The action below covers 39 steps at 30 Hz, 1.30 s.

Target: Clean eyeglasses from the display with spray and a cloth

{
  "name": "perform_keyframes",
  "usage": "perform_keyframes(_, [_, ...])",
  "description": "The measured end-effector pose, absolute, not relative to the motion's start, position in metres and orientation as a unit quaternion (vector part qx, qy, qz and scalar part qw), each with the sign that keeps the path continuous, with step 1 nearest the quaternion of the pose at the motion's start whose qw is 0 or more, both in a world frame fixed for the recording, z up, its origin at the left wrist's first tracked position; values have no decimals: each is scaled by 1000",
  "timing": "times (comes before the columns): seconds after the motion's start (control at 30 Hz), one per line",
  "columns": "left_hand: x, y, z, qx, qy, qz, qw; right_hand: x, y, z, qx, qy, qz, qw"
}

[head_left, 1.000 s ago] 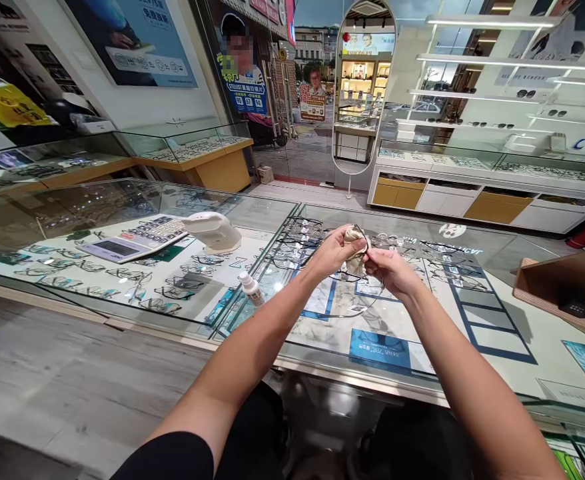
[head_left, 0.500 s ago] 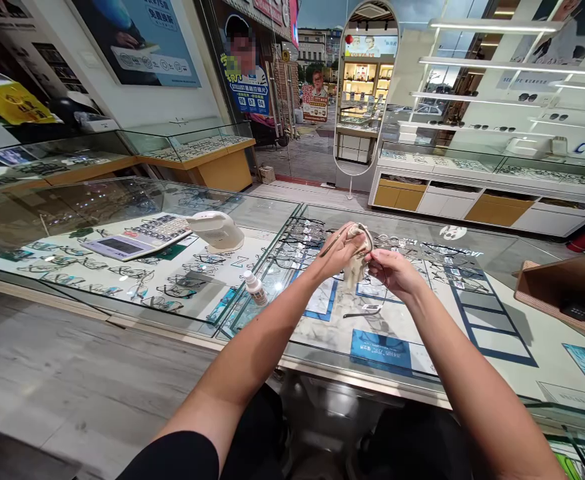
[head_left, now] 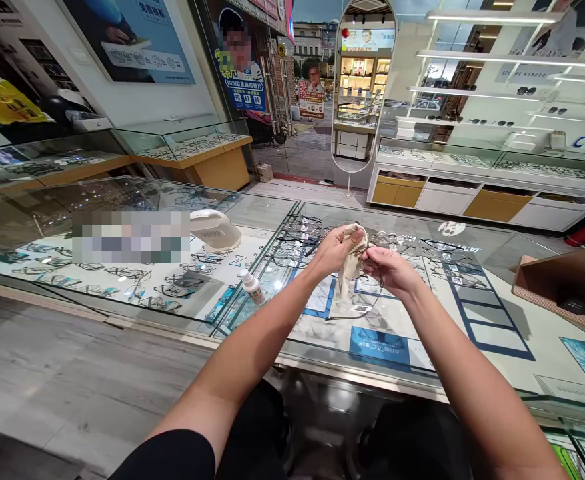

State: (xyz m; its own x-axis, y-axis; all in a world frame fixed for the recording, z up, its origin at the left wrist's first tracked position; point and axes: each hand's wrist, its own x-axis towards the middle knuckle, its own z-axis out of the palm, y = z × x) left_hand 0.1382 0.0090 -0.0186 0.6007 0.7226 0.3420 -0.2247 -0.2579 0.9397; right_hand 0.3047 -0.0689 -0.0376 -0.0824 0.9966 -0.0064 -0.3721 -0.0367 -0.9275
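Note:
A beige cloth (head_left: pixel 348 272) hangs from my left hand (head_left: pixel 333 252), whose fingers are closed on it around part of a pair of glasses. My right hand (head_left: pixel 387 267) pinches the frame of those glasses (head_left: pixel 345 317) just right of the cloth. One dark temple with a small white tag hangs below my hands, above the glass counter. The lenses are mostly hidden by the cloth and fingers. A white bottle (head_left: pixel 252 287) stands on the glass, left of my hands.
The glass display counter (head_left: pixel 262 346) holds rows of glasses. A white device (head_left: pixel 216 230) stands on its left part, beside a blurred patch. At the right is a wooden box (head_left: pixel 562 293). An oval mirror (head_left: pixel 361 80) stands beyond the counter.
The cloth now hangs lower and more open below my left hand. The dangling temple has shifted a little to the left. Both hands stay close together.

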Motion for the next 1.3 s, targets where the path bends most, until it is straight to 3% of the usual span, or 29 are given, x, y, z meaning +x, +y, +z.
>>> perform_keyframes(0.3, [142,23,-30,589,189,375,691,315,-72,-26,-386,-396,578,600])
perform_keyframes(0.5, [136,37,-33,563,170,312,746,335,-98,15,-452,-512,456,571])
perform_keyframes(0.57, [132,37,-31,572,169,270,756,338,-115,38,-471,-609,383,510])
perform_keyframes(0.73, [126,27,-27,592,130,154,780,328,-158,95,-463,-846,82,252])
perform_keyframes(0.87, [124,17,-27,608,89,94,783,309,-176,119,-420,-897,-120,66])
perform_keyframes(1.0, [121,5,-24,646,44,58,760,291,-178,123,-393,-892,-222,-28])
perform_keyframes(1.17, [124,-10,-13,656,-18,50,752,283,-173,123,-403,-874,-270,-27])
perform_keyframes(1.3, [132,-12,-8,601,2,193,776,286,-166,115,-476,-827,-279,109])
